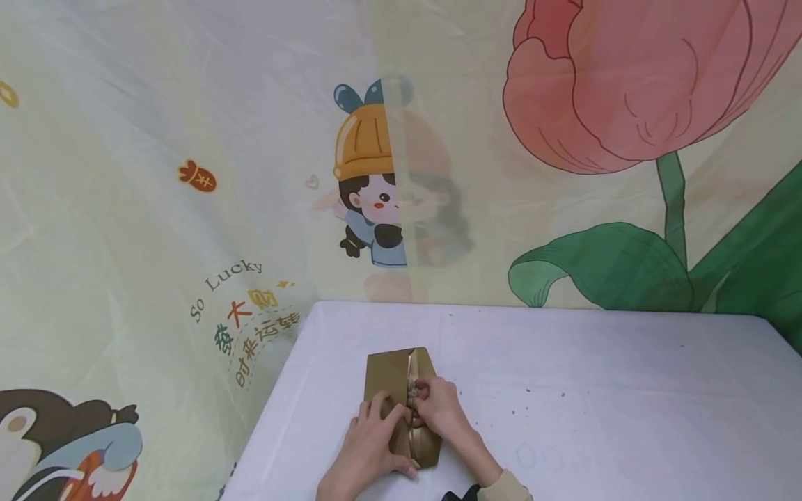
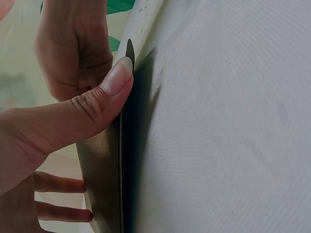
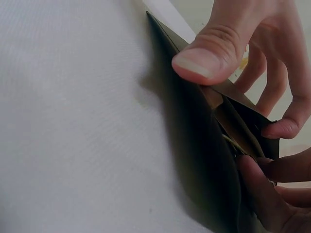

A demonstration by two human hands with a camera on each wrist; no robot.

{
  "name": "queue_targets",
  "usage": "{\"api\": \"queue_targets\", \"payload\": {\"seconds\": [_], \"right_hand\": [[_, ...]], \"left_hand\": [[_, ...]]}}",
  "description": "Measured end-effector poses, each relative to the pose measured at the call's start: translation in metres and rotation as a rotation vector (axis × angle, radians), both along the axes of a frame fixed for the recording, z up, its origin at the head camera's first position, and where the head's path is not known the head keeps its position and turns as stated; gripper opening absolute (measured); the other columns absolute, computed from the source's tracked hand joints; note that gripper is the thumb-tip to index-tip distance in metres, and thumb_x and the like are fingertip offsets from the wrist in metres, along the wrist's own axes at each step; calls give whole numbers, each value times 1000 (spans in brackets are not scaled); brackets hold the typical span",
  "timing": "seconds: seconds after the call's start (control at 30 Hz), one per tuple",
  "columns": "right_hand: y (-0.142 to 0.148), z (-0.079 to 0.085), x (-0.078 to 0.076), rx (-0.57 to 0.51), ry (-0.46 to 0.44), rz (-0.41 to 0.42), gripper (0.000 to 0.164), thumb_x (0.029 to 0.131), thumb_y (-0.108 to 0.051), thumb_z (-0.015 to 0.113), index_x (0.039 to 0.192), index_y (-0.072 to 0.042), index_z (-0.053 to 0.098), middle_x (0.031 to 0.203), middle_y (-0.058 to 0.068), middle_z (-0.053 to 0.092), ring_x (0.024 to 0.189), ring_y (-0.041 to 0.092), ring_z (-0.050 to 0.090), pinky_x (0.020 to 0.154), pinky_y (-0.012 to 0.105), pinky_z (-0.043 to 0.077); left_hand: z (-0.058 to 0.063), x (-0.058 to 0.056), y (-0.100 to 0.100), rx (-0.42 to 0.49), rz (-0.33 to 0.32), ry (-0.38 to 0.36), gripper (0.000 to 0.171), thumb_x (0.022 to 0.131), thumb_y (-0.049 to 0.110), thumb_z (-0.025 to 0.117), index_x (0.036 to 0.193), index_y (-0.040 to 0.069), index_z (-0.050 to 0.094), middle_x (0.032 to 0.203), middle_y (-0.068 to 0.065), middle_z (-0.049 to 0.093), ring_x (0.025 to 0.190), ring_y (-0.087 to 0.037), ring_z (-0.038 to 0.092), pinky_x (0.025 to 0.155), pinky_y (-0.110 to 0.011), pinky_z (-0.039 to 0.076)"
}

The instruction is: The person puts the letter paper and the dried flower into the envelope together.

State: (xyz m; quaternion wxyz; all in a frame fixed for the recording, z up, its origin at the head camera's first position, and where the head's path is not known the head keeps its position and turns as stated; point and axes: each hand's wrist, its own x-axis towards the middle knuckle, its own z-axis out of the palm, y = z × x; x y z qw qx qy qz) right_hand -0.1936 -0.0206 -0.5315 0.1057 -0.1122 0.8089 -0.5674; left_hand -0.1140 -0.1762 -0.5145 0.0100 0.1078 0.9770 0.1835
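Note:
A flat gold envelope [image 1: 386,372] lies on the white table with its flap side partly lifted. My left hand [image 1: 366,442] grips its near left part, the thumb [image 2: 116,80] at the near edge and the fingers reaching over to the flap. At the opening, my right hand [image 1: 441,410] pinches a small silvery item [image 1: 413,390], too small and covered to identify. In the right wrist view the envelope [image 3: 204,145] gapes, showing a brown inside and a thin yellowish strand [image 3: 233,143] near my right fingertips [image 3: 250,172].
A white cloth covers the table [image 1: 595,383], with scattered small dark specks to the right. Behind hangs a printed curtain [image 1: 451,56] with a tulip and cartoon figures. A dark object [image 1: 462,494] shows at the bottom edge by my right sleeve.

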Motion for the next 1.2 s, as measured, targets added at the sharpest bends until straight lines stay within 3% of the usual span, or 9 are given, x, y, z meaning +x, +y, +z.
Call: {"api": "queue_targets", "payload": {"seconds": [0.2,0.47,0.6,0.93,1.2], "right_hand": [[0,0,-1,-4,5,-13,38,84,11,70,120,18,61,75,10,67,52,16,68,49,27,57],[-4,-4,-2,100,129,-16,36,78,9,68,114,13,68,73,7,70,55,8,64,51,20,52],[-6,-5,-3,116,148,-13,37,77,9,67,113,11,69,74,8,71,60,9,63,53,20,52],[-7,-9,-3,82,96,-3,36,78,10,64,114,12,70,77,9,71,65,11,63,56,22,53],[-1,-7,-2,-65,-40,46,39,84,9,59,122,14,66,85,16,77,68,15,69,61,28,59]], "left_hand": [[-3,-1,-1,-10,-2,7,83,52,60,91,122,29,59,148,-24,44,125,-42,47,88,-60,48],[-3,-2,-1,4,-6,-17,81,55,60,91,122,27,60,150,-26,43,130,-46,46,90,-62,47],[-1,-2,0,-4,-12,-11,81,54,60,91,121,28,59,150,-26,44,130,-45,47,90,-62,48],[-3,0,-1,25,-10,-12,80,55,58,92,121,29,58,151,-23,43,132,-44,46,89,-63,51],[-3,0,-1,44,-5,-22,79,57,56,92,123,27,58,152,-24,42,132,-45,46,83,-64,53]]}}
